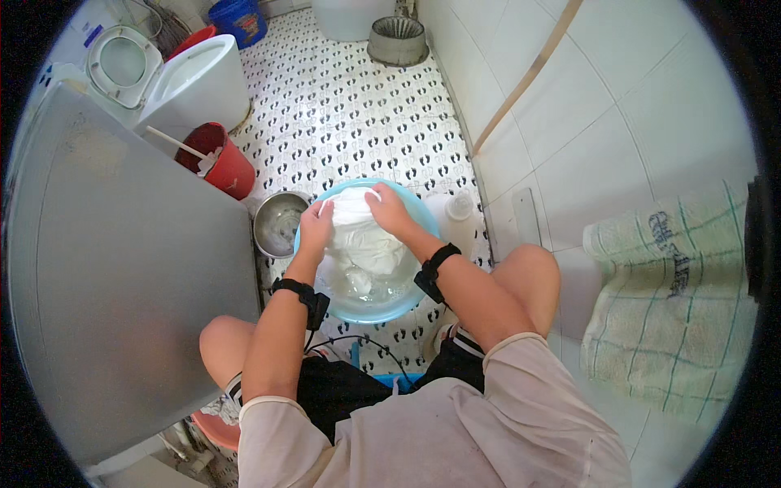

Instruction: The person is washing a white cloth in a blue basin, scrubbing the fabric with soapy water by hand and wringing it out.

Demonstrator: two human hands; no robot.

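Note:
Between my knees on the floor stands a light blue basin (431,215) with cloudy, sudsy water. A wet white cloth (366,240), perhaps a garment, is stretched between my hands over the basin's far half. Its lower part hangs down into the water. My left hand (316,228) is closed on the cloth's upper left edge. At the upper right edge, my right hand (390,210) grips it with the thumb on top. Both wrists carry black straps with small boxes.
A metal bowl (281,225) sits left of the basin, a white bottle (457,210) right of it. A red bin (232,172) and a toilet (195,77) are farther left. A grey panel (138,260) stands close on my left; a checked towel (671,301) hangs right.

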